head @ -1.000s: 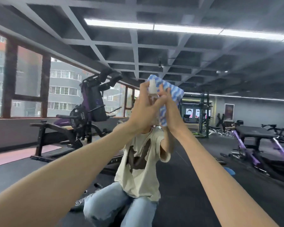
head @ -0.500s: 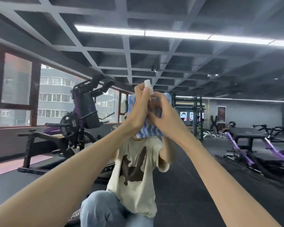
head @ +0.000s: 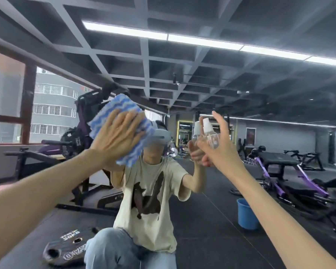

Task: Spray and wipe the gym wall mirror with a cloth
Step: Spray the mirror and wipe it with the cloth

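- Head view: the mirror [head: 202, 74] fills the frame, so nearly everything seen is the gym reflected in it.
- The left hand [head: 117, 136] lies flat on the blue-and-white striped cloth [head: 124, 106], with its fingers straight and spread, and presses it against the glass at centre left. Nothing is curled round the cloth; the palm alone pins it.
- The cloth is folded into a thick pad and sticks out past the fingertips above and to the left, and below the heel of the hand.
- The right hand [head: 219, 150] is raised right of centre and grips a small clear spray bottle [head: 211, 137] with a white nozzle. Its fingers are wrapped round the body and one finger stands straight up beside the nozzle.
- The bottle is close to the glass, with its own reflection just to its left. I cannot tell whether it touches the glass.
- The two hands are well apart.
- The person's reflection [head: 149, 191] kneels between the arms, in a cream printed T-shirt and light jeans.
- A blue bucket [head: 245, 214] stands on the dark floor at the right.
- A black weight plate [head: 66, 247] lies low on the left.
- A purple machine [head: 85, 117] stands far left by the windows [head: 52, 111].
- A dark bench [head: 279, 162] sits far right.
- Light strips [head: 202, 42] cross the grid ceiling.
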Motion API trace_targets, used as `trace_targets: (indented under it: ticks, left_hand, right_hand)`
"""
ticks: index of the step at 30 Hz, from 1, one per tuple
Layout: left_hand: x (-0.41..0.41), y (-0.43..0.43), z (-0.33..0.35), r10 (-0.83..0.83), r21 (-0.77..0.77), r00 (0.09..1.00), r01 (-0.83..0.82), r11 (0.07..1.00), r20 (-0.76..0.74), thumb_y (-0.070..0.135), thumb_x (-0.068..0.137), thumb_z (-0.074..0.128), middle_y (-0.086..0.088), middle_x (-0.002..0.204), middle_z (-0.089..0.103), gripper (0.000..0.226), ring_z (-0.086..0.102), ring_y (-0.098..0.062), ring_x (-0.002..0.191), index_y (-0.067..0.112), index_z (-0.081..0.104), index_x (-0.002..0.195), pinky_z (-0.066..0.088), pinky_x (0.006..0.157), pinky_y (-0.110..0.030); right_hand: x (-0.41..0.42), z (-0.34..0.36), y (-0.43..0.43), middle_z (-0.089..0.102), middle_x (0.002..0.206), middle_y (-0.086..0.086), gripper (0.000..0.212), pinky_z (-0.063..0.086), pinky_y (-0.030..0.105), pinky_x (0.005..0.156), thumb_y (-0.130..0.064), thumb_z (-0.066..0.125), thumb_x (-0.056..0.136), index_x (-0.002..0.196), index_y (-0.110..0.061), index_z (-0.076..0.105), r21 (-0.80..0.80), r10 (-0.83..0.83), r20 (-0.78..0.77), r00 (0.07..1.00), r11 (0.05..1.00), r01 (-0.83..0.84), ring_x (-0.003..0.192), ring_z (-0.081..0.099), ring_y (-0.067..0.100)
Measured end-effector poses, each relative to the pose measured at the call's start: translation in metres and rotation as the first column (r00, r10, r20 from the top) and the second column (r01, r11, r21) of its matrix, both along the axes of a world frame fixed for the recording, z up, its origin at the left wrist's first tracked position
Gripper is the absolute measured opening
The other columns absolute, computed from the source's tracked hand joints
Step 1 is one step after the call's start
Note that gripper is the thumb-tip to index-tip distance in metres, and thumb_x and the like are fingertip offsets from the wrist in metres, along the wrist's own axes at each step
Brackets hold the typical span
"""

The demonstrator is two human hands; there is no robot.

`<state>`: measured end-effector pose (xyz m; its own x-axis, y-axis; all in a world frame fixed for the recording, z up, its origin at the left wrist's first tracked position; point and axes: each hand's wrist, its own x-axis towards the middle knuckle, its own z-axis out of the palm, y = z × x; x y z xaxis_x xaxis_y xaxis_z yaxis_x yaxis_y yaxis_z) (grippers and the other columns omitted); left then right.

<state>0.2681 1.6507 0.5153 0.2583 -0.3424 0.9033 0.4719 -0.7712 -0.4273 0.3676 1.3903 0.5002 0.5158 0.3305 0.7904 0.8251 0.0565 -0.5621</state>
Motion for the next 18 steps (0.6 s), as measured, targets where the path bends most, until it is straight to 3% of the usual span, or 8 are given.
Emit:
trace_targets:
  ticks: [2,4,6,10,12,15,18]
  left_hand:
    - [-0.010,0.014,0.008,0.036,0.105,0.999,-0.035,0.994,-0.010,0.038,0.099,0.035,-0.023,0.115,0.057,0.055,0.045,-0.034,0.104,-0.005,0.044,0.131,0.027,0.107,-0.046]
    - [-0.012,0.017,0.012,0.018,0.095,1.000,-0.019,0.995,0.006,0.036,0.100,0.037,-0.025,0.118,0.056,0.051,0.049,-0.038,0.112,-0.004,0.042,0.130,0.026,0.111,-0.048]
    - [-0.012,0.016,0.010,0.006,0.048,0.999,-0.008,0.999,0.045,0.036,0.099,0.042,-0.026,0.124,0.054,0.049,0.046,-0.040,0.121,-0.003,0.041,0.128,0.022,0.115,-0.047]
    - [-0.009,0.008,0.003,0.019,-0.142,0.994,-0.004,0.990,0.104,0.040,0.098,0.039,-0.026,0.132,0.047,0.056,0.039,-0.040,0.127,-0.006,0.041,0.130,0.021,0.114,-0.046]
    - [-0.004,0.001,0.000,-0.049,-0.198,0.992,0.071,0.978,0.112,0.034,0.099,0.034,-0.025,0.137,0.045,0.053,0.037,-0.040,0.131,-0.006,0.040,0.133,0.019,0.116,-0.046]
    - [0.001,-0.007,0.000,-0.214,-0.279,0.968,0.244,0.929,0.134,0.031,0.096,0.031,-0.018,0.146,0.038,0.052,0.025,-0.033,0.141,0.000,0.039,0.137,0.000,0.120,-0.037]
    - [-0.001,-0.005,0.013,-0.272,-0.241,0.960,0.280,0.929,0.066,0.031,0.100,0.026,-0.012,0.151,0.037,0.050,0.021,-0.025,0.145,0.005,0.045,0.137,-0.007,0.120,-0.033]
  right_hand:
    - [0.005,-0.002,-0.002,0.069,0.082,0.007,0.069,0.052,0.019,0.049,-0.012,0.060,0.095,0.146,-0.044,0.027,0.002,-0.012,-0.027,1.000,1.000,0.012,0.054,0.067,0.012]
    - [0.009,-0.003,-0.001,0.070,0.079,0.007,0.063,0.057,0.025,0.054,-0.015,0.060,0.094,0.139,-0.050,0.032,-0.006,-0.049,-0.008,0.999,0.999,0.049,0.060,0.069,0.016]
    - [0.010,-0.001,-0.001,0.070,0.075,0.008,0.061,0.060,0.032,0.059,-0.016,0.060,0.093,0.133,-0.053,0.033,-0.053,-0.091,0.015,0.996,0.994,0.091,0.060,0.069,0.019]
    - [0.011,0.009,-0.003,0.070,0.079,0.009,0.064,0.056,0.030,0.051,-0.003,0.054,0.091,0.136,-0.043,0.036,-0.022,0.027,-0.070,0.997,0.999,-0.029,0.048,0.061,0.015]
    - [0.010,0.015,-0.004,0.071,0.081,0.010,0.063,0.049,0.026,0.044,-0.004,0.055,0.092,0.137,-0.044,0.035,0.004,0.035,-0.033,0.999,0.999,-0.035,0.044,0.057,0.014]
    - [0.012,0.020,-0.002,0.070,0.078,0.013,0.058,0.045,0.026,0.040,-0.007,0.059,0.092,0.135,-0.039,0.038,0.017,0.044,-0.011,0.999,0.999,-0.044,0.041,0.055,0.016]
    - [0.011,0.021,-0.002,0.067,0.075,0.014,0.054,0.045,0.025,0.038,-0.001,0.054,0.091,0.131,-0.034,0.039,0.044,0.040,-0.014,0.999,0.998,-0.039,0.038,0.053,0.015]
